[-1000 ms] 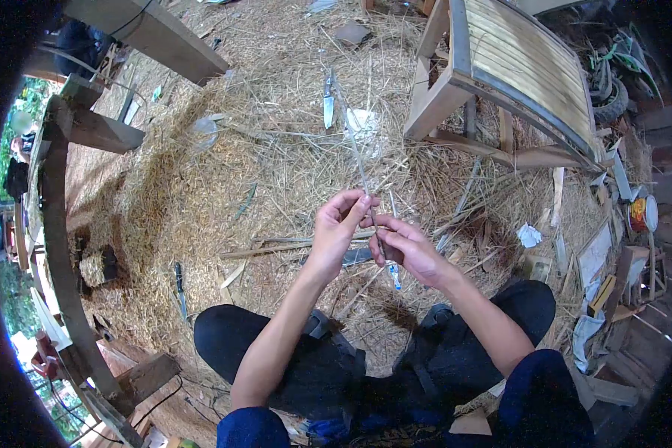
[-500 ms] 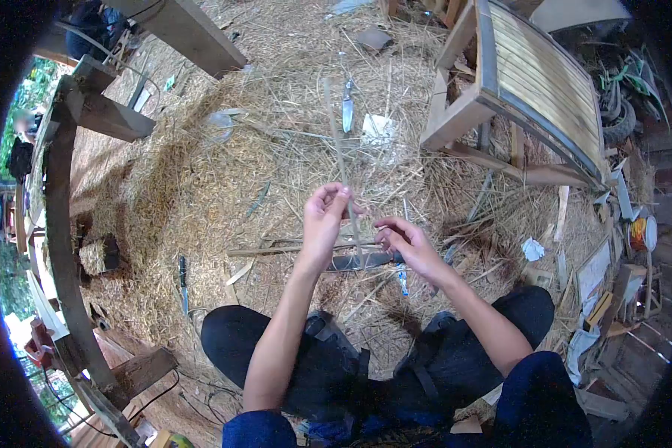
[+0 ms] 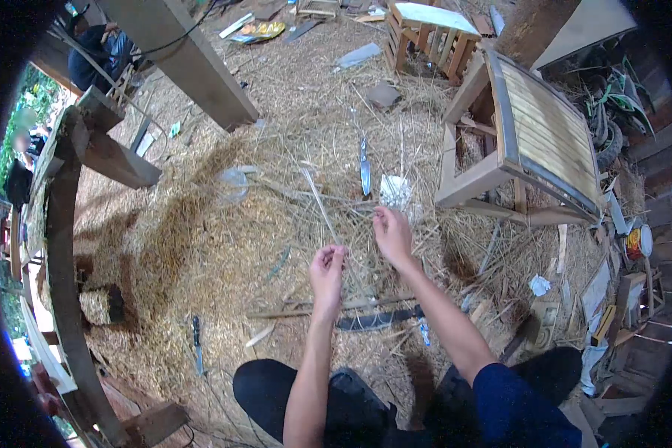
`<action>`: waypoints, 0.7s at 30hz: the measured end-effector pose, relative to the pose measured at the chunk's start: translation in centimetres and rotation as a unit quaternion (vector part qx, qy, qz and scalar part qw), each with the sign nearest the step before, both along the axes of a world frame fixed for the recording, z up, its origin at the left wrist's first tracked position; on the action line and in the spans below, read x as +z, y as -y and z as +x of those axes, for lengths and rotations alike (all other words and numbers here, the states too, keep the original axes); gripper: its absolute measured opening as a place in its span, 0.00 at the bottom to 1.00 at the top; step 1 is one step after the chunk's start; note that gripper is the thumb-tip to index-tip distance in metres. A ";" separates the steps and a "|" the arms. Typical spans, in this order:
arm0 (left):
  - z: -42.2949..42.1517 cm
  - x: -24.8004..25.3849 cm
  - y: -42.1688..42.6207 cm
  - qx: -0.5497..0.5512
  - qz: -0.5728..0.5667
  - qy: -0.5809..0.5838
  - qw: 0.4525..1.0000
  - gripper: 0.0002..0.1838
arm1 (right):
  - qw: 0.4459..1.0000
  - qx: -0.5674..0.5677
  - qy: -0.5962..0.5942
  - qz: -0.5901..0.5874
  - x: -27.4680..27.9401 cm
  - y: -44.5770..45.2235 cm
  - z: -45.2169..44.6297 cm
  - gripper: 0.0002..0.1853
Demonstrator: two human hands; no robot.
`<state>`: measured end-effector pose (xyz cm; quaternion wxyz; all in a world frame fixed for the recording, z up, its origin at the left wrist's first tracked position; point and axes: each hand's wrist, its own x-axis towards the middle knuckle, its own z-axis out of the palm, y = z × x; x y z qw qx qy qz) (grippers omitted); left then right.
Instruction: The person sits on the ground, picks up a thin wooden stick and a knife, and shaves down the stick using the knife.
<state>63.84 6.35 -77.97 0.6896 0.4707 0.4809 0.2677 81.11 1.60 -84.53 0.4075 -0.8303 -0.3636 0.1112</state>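
A thin pale strip, resembling split bamboo, slants up and leftward from my left hand, whose fingers pinch its lower end. My right hand is farther forward, apart from the left, with thumb and fingertips together. Whatever those fingertips may hold is too fine to make out. Just beyond them lie a knife with a shiny blade and a crumpled white paper. A long dark blade rests on the ground nearer my legs, beside a thin stick.
Straw and shavings cover the ground. A black-handled knife lies at left. A slatted bamboo chair stands at right, wooden posts at left. Farther back are a small wooden crate and a seated person.
My right hand has moved forward, away from the left hand. The pale strip now leans left instead of standing nearly upright. The view has tilted up, showing more of the background.
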 end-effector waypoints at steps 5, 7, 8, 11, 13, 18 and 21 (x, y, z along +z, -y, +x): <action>0.1 -2.3 -0.7 0.005 0.002 0.019 1.000 0.11 | 0.989 -0.014 0.145 -0.039 -2.4 -5.6 1.2 0.20; 0.4 -2.5 -1.2 0.010 0.002 0.024 1.000 0.10 | 0.986 -0.029 0.142 -0.082 -3.8 -7.2 1.5 0.21; 0.5 -2.6 -1.4 0.002 0.006 0.022 1.000 0.10 | 0.984 -0.035 0.138 -0.107 -4.7 -7.9 1.7 0.21; 0.5 -2.9 -1.7 -0.009 -0.013 0.011 1.000 0.09 | 0.987 -0.091 0.114 -0.069 -6.7 -9.0 2.1 0.14; 0.4 -3.2 -1.6 -0.019 -0.004 0.014 1.000 0.08 | 0.986 -0.120 0.108 -0.039 -7.3 -9.2 2.1 0.09; 0.5 -1.9 -2.0 -0.007 -0.019 0.013 1.000 0.07 | 0.991 -0.124 0.047 -0.008 -4.8 -7.8 1.7 0.06; 0.7 -2.7 -2.0 -0.023 -0.004 0.007 1.000 0.08 | 0.989 -0.127 0.059 0.049 -1.7 -4.9 -0.6 0.09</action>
